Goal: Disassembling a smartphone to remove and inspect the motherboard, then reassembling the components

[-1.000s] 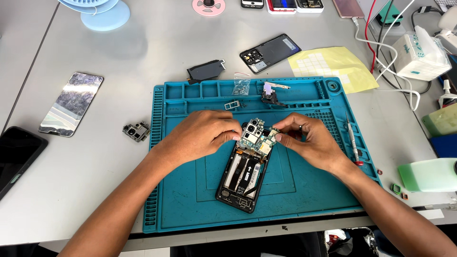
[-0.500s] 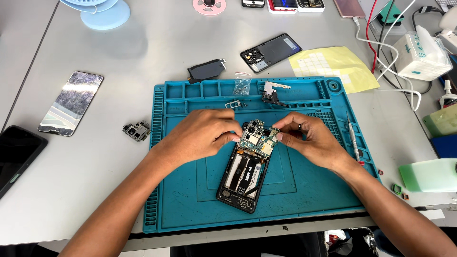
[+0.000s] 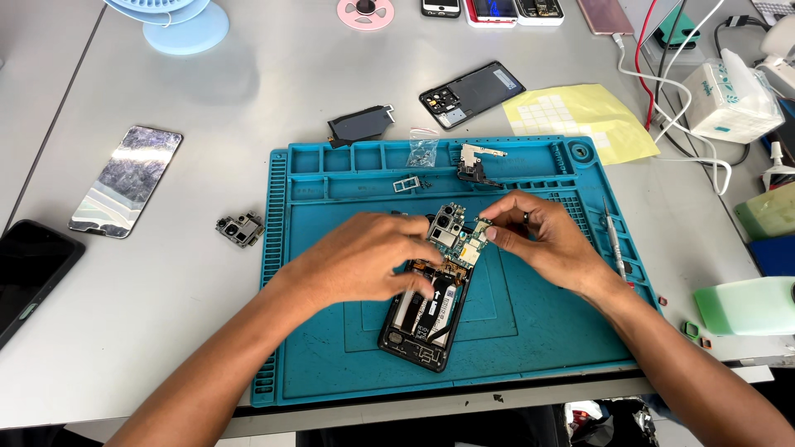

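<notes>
An opened black phone (image 3: 422, 319) lies on the teal repair mat (image 3: 530, 331), its battery showing. Its green circuit board (image 3: 458, 240) with camera modules is tilted up off the phone's upper end. My left hand (image 3: 364, 257) rests over the phone's upper left and grips the board's left side. My right hand (image 3: 538, 240) pinches the board's right edge with thumb and fingers; a dark ring is on one finger.
Small metal parts (image 3: 476, 164) and a screw bag (image 3: 422, 151) sit in the mat's top trays. A camera module (image 3: 240, 228), a back glass (image 3: 126, 180), dark phones (image 3: 29, 277) and a phone frame (image 3: 472, 93) lie around. Tweezers (image 3: 614, 244) rest at the mat's right.
The circuit board has lifted a little further off the phone's upper end. Both hands stay on it in nearly the same spots.
</notes>
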